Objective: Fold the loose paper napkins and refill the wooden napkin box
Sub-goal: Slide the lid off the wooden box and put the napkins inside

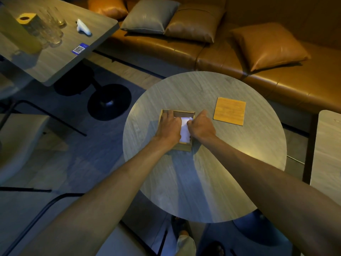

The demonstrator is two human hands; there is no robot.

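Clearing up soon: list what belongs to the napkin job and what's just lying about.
Job: box, napkins, lid, left hand, right hand.
Lying about: glasses, yellow bottle, white remote, cushions.

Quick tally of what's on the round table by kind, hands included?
Hands: 2, left hand and right hand, both down in the box
Box: 1, wooden box
Napkins: 1 white stack in the box, sheet count not visible
Lid: 1, wooden lid, lying apart to the right
Total: 5
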